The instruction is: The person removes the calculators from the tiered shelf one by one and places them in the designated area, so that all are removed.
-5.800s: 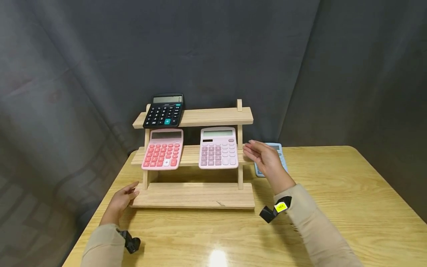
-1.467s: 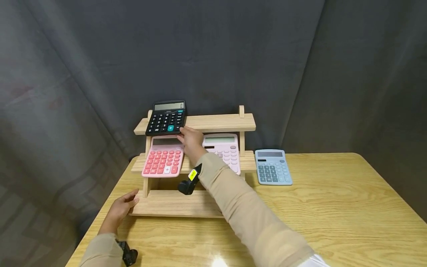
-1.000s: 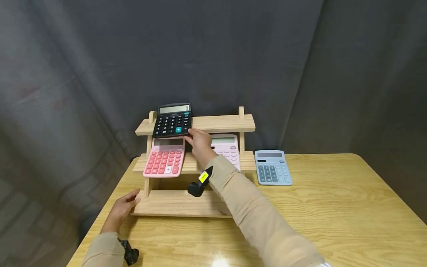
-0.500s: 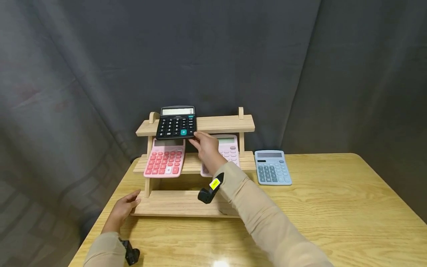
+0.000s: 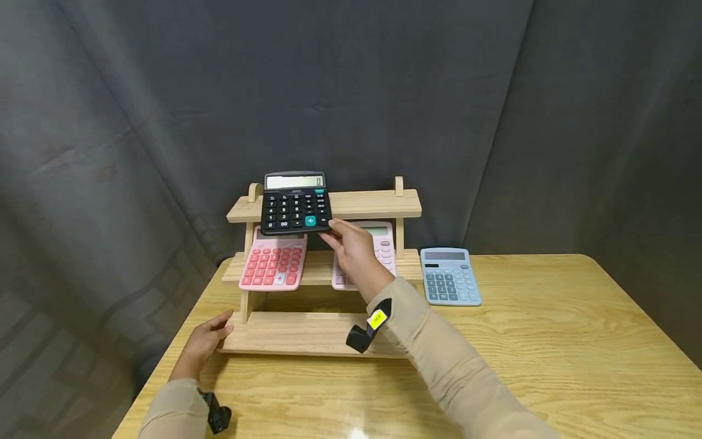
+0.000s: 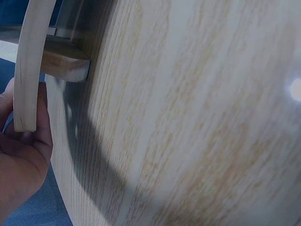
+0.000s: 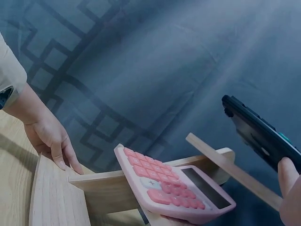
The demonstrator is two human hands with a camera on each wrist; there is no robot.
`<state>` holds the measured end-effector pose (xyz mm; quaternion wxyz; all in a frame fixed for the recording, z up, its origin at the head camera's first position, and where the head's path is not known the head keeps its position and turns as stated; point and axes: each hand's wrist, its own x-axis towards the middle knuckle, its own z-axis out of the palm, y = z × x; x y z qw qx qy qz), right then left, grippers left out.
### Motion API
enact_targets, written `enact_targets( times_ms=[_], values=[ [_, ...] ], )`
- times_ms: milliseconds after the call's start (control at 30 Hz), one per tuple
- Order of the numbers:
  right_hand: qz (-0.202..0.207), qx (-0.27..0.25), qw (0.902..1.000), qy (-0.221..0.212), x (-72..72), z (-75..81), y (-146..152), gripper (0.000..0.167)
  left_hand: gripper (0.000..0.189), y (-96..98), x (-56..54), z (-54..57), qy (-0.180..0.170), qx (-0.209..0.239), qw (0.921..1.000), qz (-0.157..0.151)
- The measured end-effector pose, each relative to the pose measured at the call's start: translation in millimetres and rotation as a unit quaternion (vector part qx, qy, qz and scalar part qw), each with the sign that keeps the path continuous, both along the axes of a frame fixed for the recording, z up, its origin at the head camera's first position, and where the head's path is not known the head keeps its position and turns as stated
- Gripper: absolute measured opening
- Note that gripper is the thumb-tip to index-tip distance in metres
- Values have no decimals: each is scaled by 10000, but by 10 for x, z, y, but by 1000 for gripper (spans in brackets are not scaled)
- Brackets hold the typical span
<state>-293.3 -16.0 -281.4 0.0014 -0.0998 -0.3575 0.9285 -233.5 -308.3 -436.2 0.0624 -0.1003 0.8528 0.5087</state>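
My right hand (image 5: 355, 249) pinches the lower right corner of a black calculator (image 5: 296, 204) with a grey display and one teal key. In the right wrist view the black calculator (image 7: 254, 132) is tilted and raised above the top shelf board (image 7: 235, 172). My left hand (image 5: 200, 344) grips the left end of the bottom shelf of a three-tier wooden rack (image 5: 307, 332), thumb and fingers on either side of the board (image 6: 29, 70). On the middle shelf sit a pink calculator (image 5: 273, 265) and, partly hidden behind my right hand, a pale lilac calculator (image 5: 386, 249).
A light blue calculator (image 5: 451, 277) lies on the wooden table (image 5: 548, 341), just right of the rack. Behind the table hangs a dark grey curtain (image 5: 351, 91). Small black cameras are strapped to both wrists.
My right hand went from beside the rack to the black calculator, took hold of its corner, and has drawn it rightward and off the top shelf's left end. The left hand stays on the rack.
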Motion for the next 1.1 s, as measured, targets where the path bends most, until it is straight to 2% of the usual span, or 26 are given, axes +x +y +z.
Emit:
enact_targets(
  times_ms=[333,633,933,1100],
  values=[
    [45,-66,10000,44,119,-39,257,31,51,13,-42,5,-127,292,9995,23],
    [-73,-221,9997,119,204,-28,467,34,52,5,-38,60,-42,-5,10000,-69],
    [-25,-410,9988,266,292,-8,613,36,52,-12,-51,28,-64,1,10000,-70],
    [-20,-521,9984,206,337,-13,727,37,54,-33,-69,21,0,5,9999,-104]
  ],
)
